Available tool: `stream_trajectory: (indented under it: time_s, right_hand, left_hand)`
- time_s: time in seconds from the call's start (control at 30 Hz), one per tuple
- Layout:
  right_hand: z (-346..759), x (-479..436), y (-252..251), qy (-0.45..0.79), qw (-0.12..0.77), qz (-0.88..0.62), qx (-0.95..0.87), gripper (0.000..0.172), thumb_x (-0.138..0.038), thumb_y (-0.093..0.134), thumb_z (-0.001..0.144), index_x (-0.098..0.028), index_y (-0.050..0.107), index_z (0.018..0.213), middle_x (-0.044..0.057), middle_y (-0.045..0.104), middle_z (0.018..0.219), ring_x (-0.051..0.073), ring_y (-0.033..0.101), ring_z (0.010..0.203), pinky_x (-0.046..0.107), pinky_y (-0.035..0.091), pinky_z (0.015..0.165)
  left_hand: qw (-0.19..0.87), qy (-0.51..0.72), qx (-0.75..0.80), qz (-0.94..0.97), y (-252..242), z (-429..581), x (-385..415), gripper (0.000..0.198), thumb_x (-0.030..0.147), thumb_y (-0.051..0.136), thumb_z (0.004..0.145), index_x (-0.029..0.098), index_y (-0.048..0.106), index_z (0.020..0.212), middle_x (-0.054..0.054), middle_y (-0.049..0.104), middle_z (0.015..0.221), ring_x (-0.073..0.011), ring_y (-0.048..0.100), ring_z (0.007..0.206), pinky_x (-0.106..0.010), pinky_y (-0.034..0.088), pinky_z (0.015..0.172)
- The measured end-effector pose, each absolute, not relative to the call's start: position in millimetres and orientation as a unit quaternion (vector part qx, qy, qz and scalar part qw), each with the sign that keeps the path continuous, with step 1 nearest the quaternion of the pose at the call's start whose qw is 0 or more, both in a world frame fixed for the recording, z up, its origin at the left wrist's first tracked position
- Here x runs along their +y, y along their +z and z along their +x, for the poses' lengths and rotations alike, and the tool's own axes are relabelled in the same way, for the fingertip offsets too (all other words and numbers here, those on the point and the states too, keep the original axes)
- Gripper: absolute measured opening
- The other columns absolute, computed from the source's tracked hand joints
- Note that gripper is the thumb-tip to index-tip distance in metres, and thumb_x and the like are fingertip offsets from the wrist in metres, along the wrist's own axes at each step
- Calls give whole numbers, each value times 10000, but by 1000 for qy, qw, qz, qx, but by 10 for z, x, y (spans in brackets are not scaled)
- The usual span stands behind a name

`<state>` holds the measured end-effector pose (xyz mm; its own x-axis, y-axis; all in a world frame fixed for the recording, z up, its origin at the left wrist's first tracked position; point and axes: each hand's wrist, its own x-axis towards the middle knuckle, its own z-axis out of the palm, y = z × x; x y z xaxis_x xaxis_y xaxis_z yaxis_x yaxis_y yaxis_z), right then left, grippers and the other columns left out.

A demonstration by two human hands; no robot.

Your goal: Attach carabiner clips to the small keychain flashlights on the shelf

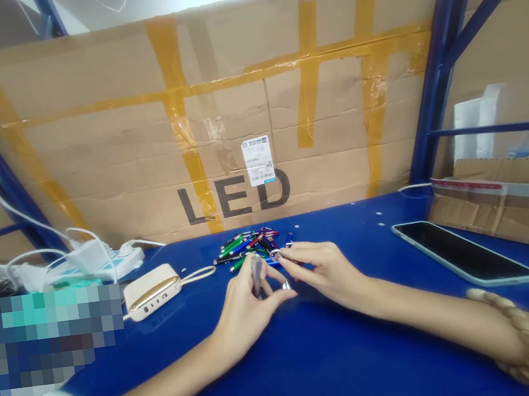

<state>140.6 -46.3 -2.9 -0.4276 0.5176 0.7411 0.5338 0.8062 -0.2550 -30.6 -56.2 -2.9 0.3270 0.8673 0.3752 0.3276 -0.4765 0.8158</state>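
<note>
My left hand (pixel 247 309) is closed round a grey metal cylinder (pixel 257 274), which stands nearly upright between the fingers. A small shiny silver piece (pixel 285 285) shows by the left thumb tip. My right hand (pixel 329 270) pinches a small part with a silver ring-like end (pixel 277 254); its exact kind is hidden by the fingers. The two hands are close together, fingertips almost meeting. Just beyond them lies a pile of slim pen-like metal pieces (pixel 239 246) in green, blue, red and black.
A cream power bank (pixel 153 292) with a strap lies left, near a power strip (pixel 118 264) and white cables. On the right are a phone (pixel 464 254) and a cardboard box (pixel 511 209). A large cardboard sheet (pixel 119 158) stands behind the blue table (pixel 286 375).
</note>
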Motion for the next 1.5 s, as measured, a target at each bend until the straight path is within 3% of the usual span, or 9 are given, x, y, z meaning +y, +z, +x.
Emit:
stream_trajectory:
  time_s: [0.13, 0.23, 0.43, 0.6, 0.73, 0.87, 1.07, 1.23, 1.5]
  right_hand:
    - [1512, -390, 11, 17, 340, -361, -868, 313, -301, 418, 909, -156, 662, 778, 21, 630, 670, 102, 553, 572, 204, 421, 551]
    - [1581, -373, 6, -13, 293, -383, -876, 266, -307, 444, 897, -190, 679, 854, 20, 641, 720, 111, 581, 623, 197, 411, 539]
    - [1565, -427, -35, -35, 388, -313, -866, 302, -337, 521, 850, -229, 603, 1120, 43, 622, 937, 120, 596, 792, 235, 486, 683]
    - [1500, -497, -33, -17, 410, -245, -879, 217, -271, 529, 849, -207, 662, 1007, 56, 618, 891, 123, 589, 791, 242, 502, 680]
    - [1502, -528, -29, -6, 437, -230, -869, 189, -281, 549, 834, -194, 674, 946, 52, 614, 838, 121, 587, 753, 239, 503, 656]
    - [1517, -559, -29, -27, 426, -226, -875, 151, -264, 548, 836, -190, 680, 826, 37, 615, 799, 99, 580, 692, 203, 478, 602]
    - [1499, -561, 14, 20, 466, -254, -847, 119, -240, 580, 812, -171, 670, 776, 31, 628, 760, 105, 582, 683, 216, 487, 612]
    - [1448, -595, 82, 117, 542, -301, -776, 163, -299, 610, 779, -160, 674, 723, 35, 627, 734, 116, 591, 667, 225, 507, 562]
    - [1385, -649, 68, 185, 553, -306, -752, 95, -243, 653, 737, -166, 675, 687, 20, 624, 704, 112, 589, 641, 217, 493, 528]
  left_hand:
    - [351, 468, 407, 701, -30, -333, -513, 323, 327, 651, 689, 198, 369, 780, -1, 648, 849, -59, 511, 455, -194, 402, 425]
    - [389, 498, 398, 666, -57, -347, -466, 362, 339, 641, 698, 208, 314, 778, -14, 650, 878, -53, 509, 430, -171, 362, 352]
    - [446, 494, 392, 635, -66, -345, -436, 390, 336, 642, 694, 219, 285, 798, 20, 654, 771, -68, 524, 385, -153, 325, 295]
    - [447, 462, 379, 666, -59, -340, -483, 353, 326, 646, 699, 209, 327, 794, 14, 640, 748, -74, 531, 416, -160, 342, 320]
    - [375, 453, 366, 721, -101, -365, -532, 293, 331, 614, 743, 208, 350, 719, 34, 603, 634, -79, 509, 429, -199, 387, 411]
    - [290, 423, 345, 786, -139, -402, -558, 169, 335, 580, 778, 206, 476, 749, 51, 517, 509, -101, 493, 466, -227, 400, 503]
    - [280, 401, 371, 789, -79, -393, -567, 262, 401, 577, 771, 214, 514, 943, 53, 480, 586, -93, 425, 485, -221, 370, 509]
    - [296, 382, 357, 799, -34, -381, -575, 305, 402, 295, 901, 199, 491, 785, -5, 510, 690, -131, 460, 620, -247, 380, 596]
    - [229, 311, 374, 843, -38, -378, -553, 260, 378, 300, 902, 210, 481, 823, 13, 562, 775, -136, 496, 694, -230, 378, 633]
